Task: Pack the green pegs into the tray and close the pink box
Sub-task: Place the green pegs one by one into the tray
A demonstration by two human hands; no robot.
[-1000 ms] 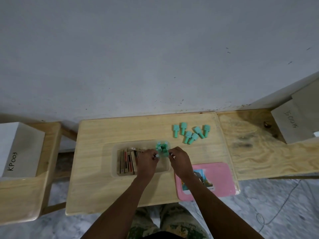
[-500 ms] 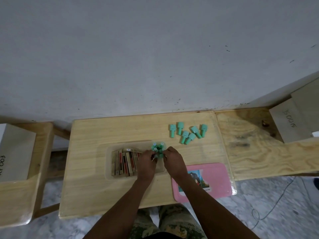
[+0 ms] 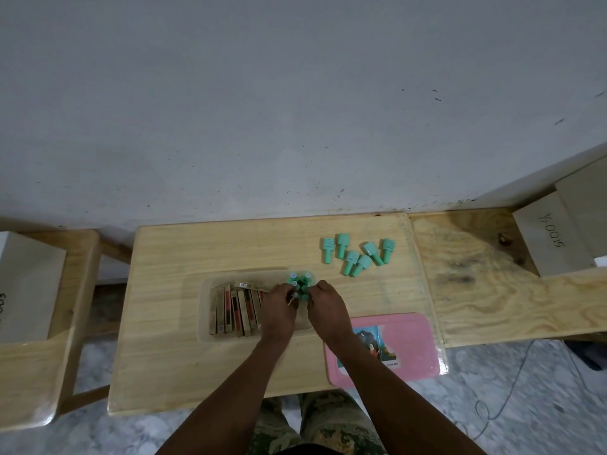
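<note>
Pink lid [image 3: 399,343]: nearest us, flat on the wooden table [image 3: 170,372] at its front right edge; we read it as the cover of the pink box, not yet fitted.
Left hand [image 3: 277,311]: over the clear tray [image 3: 203,310], fingers drawn narrow around the standing green pegs [image 3: 300,284]; whether they grip one peg, we cannot tell.
Right hand [image 3: 328,310]: opposite the left, fingers likewise narrow against the same cluster; grip not visible.
Tray contents: a row of flat card boxes [image 3: 235,310] on edge in the left part; pegs upright in the far right corner.
Loose pegs [image 3: 356,257]: six lying on the table beyond the tray, toward the wall [image 3: 295,93], some touching.
Handling, our judgement: pegs look like light, rigid plastic, smooth enough to roll; we take each by its wider head and stand it stem-down.
Risk: upright pegs may topple when neighbours are pushed in.
</note>
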